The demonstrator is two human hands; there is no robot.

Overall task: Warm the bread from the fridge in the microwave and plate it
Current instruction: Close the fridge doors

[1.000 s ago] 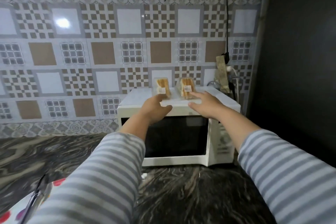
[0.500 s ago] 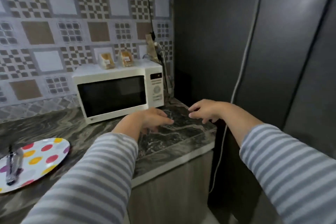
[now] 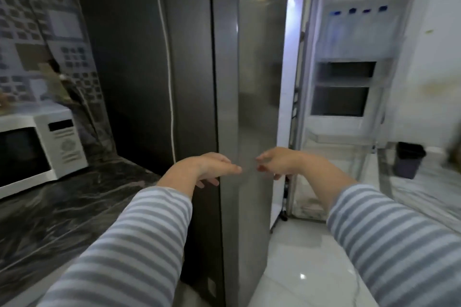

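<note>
So the tall grey stainless-steel fridge (image 3: 252,82) stands upright, long axis vertical, right in front and just right of the dark marbled stone surface (image 3: 62,207). Its right-hand door (image 3: 349,97) is swung open, showing white inner shelves facing the camera; the shot is blurry, so I can't tell what's on them. Can't see any bread in this view either.

The white boxy microwave (image 3: 37,147) sits on the surface at the far left, dark glass door closed, control panel on its right side, well apart from both hands.

Both hands are out in front at about the same height, fingertips pointing at each other with a small gap between. The left hand (image 3: 209,167) has its grip loose, fingers relaxed and mostly straight, holding nothing, hovering in front of the fridge's closed left panel. The right hand (image 3: 279,162) is the same deal: grip slack, nothing in it, floating near the edge of the open door. Both sleeves are blue-grey and white striped.

Patterned grey-and-brown tiled wall (image 3: 37,45) behind the microwave, a white cable (image 3: 168,57) running down the dark panel, glossy white floor (image 3: 299,269) below, and a small dark bin (image 3: 409,162) off to the right.
</note>
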